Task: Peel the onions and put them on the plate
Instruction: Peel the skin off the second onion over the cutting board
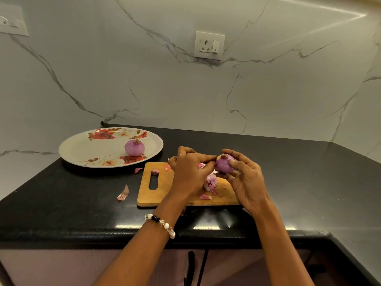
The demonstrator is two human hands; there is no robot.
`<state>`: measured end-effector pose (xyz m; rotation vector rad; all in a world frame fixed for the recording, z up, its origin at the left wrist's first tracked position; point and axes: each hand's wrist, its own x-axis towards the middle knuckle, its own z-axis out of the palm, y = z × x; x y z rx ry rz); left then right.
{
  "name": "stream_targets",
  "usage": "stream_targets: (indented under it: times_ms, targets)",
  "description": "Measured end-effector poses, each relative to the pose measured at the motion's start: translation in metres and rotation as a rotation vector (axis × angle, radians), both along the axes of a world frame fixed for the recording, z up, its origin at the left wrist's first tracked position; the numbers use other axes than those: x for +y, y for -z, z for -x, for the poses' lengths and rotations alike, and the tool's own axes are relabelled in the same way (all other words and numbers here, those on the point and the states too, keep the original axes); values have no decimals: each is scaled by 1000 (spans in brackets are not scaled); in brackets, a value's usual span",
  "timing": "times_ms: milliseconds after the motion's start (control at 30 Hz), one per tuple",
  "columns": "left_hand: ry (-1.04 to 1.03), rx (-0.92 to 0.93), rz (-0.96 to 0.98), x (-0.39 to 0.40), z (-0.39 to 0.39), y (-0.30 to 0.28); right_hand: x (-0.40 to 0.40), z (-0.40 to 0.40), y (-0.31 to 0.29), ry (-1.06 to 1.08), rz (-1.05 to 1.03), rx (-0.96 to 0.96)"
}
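Onion was gripped by the right hand, seemingly almost bare, skin pinched by the left hand; one peeled onion already lay on the plate beyond the left hand

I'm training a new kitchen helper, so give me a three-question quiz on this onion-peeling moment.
1. True or false: one peeled onion already sits on the floral plate.
2. Which hand holds the second onion? A) left hand B) right hand
3. Fill in: most loose onion skins lie on the wooden ____.

Key: 1 true; 2 B, while the left hand pinches at its top; 3 cutting board.
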<state>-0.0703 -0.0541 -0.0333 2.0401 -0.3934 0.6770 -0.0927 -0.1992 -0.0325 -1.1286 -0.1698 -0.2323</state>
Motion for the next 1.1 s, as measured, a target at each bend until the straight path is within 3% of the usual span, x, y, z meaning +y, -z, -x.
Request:
stream_targets:
  times_ms: [300,500,700,833,1100]
  targets:
    - [-77,-24,37,0,7,-4,3,-1,1,-13,132,-50]
    - [-34,9,229,4,-5,0,5,3,-2,-74,42,-105]
    - [-107,15,289,4,-12,3,2,5,-7,-23,-138,-87]
    - [-172,-9,171,2,-9,1,-3,0,-5,113,-223,-31]
    - [-7,-77,23,-3,-5,1,0,-4,0,98,-112,-1]
